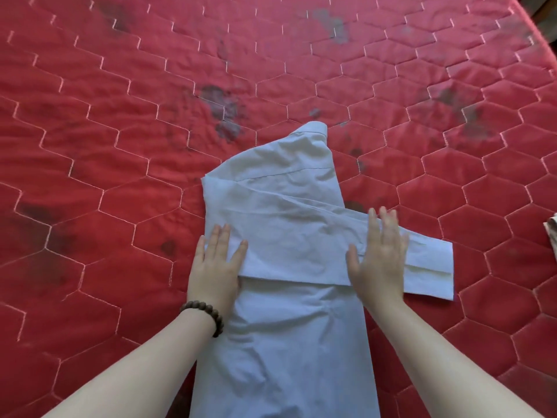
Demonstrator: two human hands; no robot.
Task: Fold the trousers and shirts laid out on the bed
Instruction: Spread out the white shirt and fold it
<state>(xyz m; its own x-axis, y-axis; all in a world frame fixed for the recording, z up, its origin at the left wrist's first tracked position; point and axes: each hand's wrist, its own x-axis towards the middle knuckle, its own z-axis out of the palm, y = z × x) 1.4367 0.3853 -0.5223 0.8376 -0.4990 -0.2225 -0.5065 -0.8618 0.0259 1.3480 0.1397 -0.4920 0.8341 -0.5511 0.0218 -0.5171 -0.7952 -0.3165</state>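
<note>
A pale blue-grey shirt (289, 224) lies lengthwise on the red quilted bed (120, 146), its collar pointing away from me. One sleeve is folded across the body, and its cuff (431, 267) sticks out past the shirt's right side. My left hand (215, 267), with a bead bracelet on the wrist, lies flat and open on the shirt's left edge. My right hand (378, 254) rests flat with fingers spread on the folded sleeve near the right edge. Neither hand grips the cloth. No trousers are in view.
The mattress cover has white hexagon stitching and several dark stains (223, 110). A scrap of patterned fabric (552, 233) shows at the right edge of the view. The bed's far right corner (539, 31) is visible at top right.
</note>
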